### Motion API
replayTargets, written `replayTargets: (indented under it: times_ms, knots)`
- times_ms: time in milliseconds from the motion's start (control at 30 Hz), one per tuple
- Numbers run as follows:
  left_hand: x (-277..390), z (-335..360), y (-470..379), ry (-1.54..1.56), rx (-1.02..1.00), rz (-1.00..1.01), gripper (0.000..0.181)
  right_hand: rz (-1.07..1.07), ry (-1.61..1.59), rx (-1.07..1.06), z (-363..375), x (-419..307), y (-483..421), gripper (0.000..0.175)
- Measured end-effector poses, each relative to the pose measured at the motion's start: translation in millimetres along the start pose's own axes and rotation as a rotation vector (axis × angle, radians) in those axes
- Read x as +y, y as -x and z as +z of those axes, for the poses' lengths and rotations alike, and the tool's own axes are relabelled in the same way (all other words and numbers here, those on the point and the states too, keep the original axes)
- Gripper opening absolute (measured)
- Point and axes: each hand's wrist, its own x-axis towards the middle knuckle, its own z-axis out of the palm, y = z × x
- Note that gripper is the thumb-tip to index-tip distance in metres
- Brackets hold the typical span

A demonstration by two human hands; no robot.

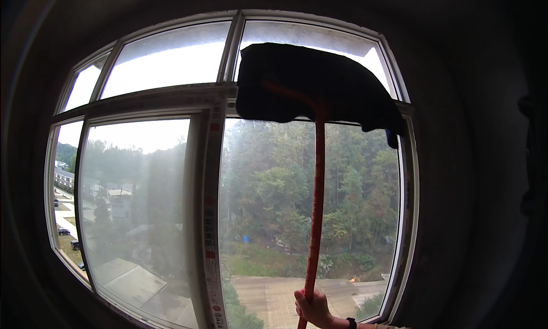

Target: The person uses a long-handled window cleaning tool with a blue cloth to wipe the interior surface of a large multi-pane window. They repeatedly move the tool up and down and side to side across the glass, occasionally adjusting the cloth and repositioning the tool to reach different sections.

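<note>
My right hand (316,307), with a dark band on its wrist, grips a red pole (317,200) low on its length. The pole stands nearly upright before the window. At its top a dark cloth (282,80) hangs over a broad head whose shape is mostly hidden. The cloth covers much of the upper right pane (257,33) and part of the crossbar below it; whether it touches the glass I cannot tell. Its right end droops by the frame's side. My left hand is out of view.
The window frame (214,157) carries protective tape with printing. A hazy sliding pane (137,200) stands at the left, beside a narrow gap to the outside. Dark wall (454,179) surrounds the window. Trees, roofs and parked cars lie outside, far below.
</note>
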Motion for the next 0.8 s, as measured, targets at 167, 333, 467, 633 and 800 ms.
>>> replayTargets:
  times_ms: [167,333,467,633,800]
  knots:
    - [1.6,-3.6,5.4,0.006,0.002,0.004,0.042,0.144,-0.194,-0.064,12.7,-20.5,-38.2,0.024]
    - [0.6,-4.8,8.9,0.009,0.003,0.002,0.043,0.081,-0.121,-0.14,30.7,-27.3,-69.7,0.033]
    - [1.9,-5.8,12.3,0.007,0.006,0.004,0.044,0.026,-0.097,-0.182,45.8,-30.1,-96.7,0.034]
    - [3.2,-7.1,17.1,0.009,0.014,0.012,0.045,-0.005,-0.115,-0.116,58.8,-38.4,-126.7,0.032]
    - [2.0,-9.5,19.7,0.021,0.024,0.015,0.046,0.011,-0.152,-0.103,59.0,-43.8,-131.4,0.031]
